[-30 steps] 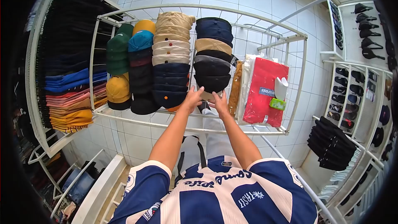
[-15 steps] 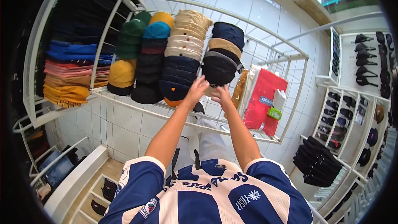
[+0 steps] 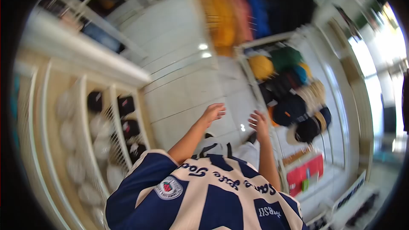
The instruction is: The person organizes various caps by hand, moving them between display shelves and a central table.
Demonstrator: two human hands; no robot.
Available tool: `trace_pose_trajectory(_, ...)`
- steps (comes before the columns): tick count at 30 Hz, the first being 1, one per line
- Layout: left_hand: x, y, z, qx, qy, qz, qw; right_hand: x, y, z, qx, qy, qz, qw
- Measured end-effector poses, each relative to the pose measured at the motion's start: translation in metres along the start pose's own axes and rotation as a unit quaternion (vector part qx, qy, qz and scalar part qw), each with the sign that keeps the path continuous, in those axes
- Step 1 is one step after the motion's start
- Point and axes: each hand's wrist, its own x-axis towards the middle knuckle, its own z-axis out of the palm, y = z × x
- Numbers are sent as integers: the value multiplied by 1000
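My left hand point(image 3: 214, 113) is in mid-air over the tiled floor point(image 3: 183, 102), its fingers loosely stretched out and nothing in it. Close to the rack's near edge, my right hand point(image 3: 259, 123) has its fingers apart and also holds nothing. To its right, a white wire rack point(image 3: 243, 61) bears rows of stacked caps: a yellow cap point(image 3: 260, 67), green caps point(image 3: 286, 58), dark navy caps point(image 3: 289, 110), beige caps point(image 3: 314, 91) and a black cap point(image 3: 306, 131). Both hands are apart from the caps. The view is smeared by motion.
Folded yellow clothes point(image 3: 221, 17) and blue clothes point(image 3: 257, 15) lie on a shelf beyond. A red package point(image 3: 306, 172) sits at the rack's near end. On the left, a slatted display point(image 3: 83, 115) holds black caps point(image 3: 126, 105) and whitish rounded items point(image 3: 102, 130).
The view has swung left, so the cap rack now lies to my right. Both hands have moved away from the black caps and lowered towards my body.
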Motion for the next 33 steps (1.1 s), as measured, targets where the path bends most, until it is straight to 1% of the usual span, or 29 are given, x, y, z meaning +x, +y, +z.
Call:
trace_pose_trajectory(3, -55, 21, -97, -86, 98, 76, 988, 2, -9, 103, -50, -94, -8, 994)
trace_pose_trajectory(5, -93, 25, -152, -116, 153, 137, 972, -1, -8, 174, -94, -167, -14, 981)
trace_pose_trajectory(8, -151, 13, -220, -178, 235, 180, 938, -9, 5, 269, -156, -296, 0, 942)
trace_pose_trajectory(9, -168, 6, -238, -205, 263, 191, 923, -15, 8, 299, -161, -308, -2, 938)
trace_pose_trajectory(11, -195, -11, -263, -232, 291, 206, 905, -27, 12, 354, -244, -405, 27, 881)
trace_pose_trajectory(12, -203, -20, -273, -258, 317, 206, 889, -34, 14, 379, -269, -425, 39, 863)
trace_pose_trajectory(13, -210, -29, -282, -283, 343, 204, 872, -37, 18, 402, -271, -431, 42, 859)
trace_pose_trajectory(15, -218, -42, -296, -301, 363, 195, 860, -41, 26, 442, -309, -478, 54, 821)
trace_pose_trajectory(17, -226, -45, -301, -327, 396, 193, 836, -35, 44, 480, -311, -497, 78, 806)
trace_pose_trajectory(18, -228, -44, -305, -340, 401, 193, 829, -36, 49, 499, -318, -517, 88, 790)
trace_pose_trajectory(20, -232, -38, -317, -308, 442, 182, 823, -33, 59, 536, -336, -544, 103, 762)
trace_pose_trajectory(21, -233, -34, -324, -319, 450, 181, 814, -31, 64, 554, -334, -554, 111, 755)
trace_pose_trajectory(24, -233, -13, -351, -298, 513, 195, 781, -18, 81, 607, -337, -573, 136, 734)
trace_pose_trajectory(26, -224, -1, -372, -305, 528, 209, 764, -5, 90, 640, -340, -580, 152, 724)
trace_pose_trajectory(28, -219, 21, -388, -305, 545, 225, 748, 10, 100, 669, -328, -571, 162, 734)
trace_pose_trajectory(29, -216, 29, -393, -307, 553, 221, 743, 15, 105, 680, -329, -577, 168, 728)
trace_pose_trajectory(32, -203, 52, -414, -311, 562, 213, 737, 34, 126, 727, -310, -538, 168, 766)
trace_pose_trajectory(33, -200, 59, -420, -314, 570, 211, 729, 36, 129, 742, -313, -545, 172, 758)
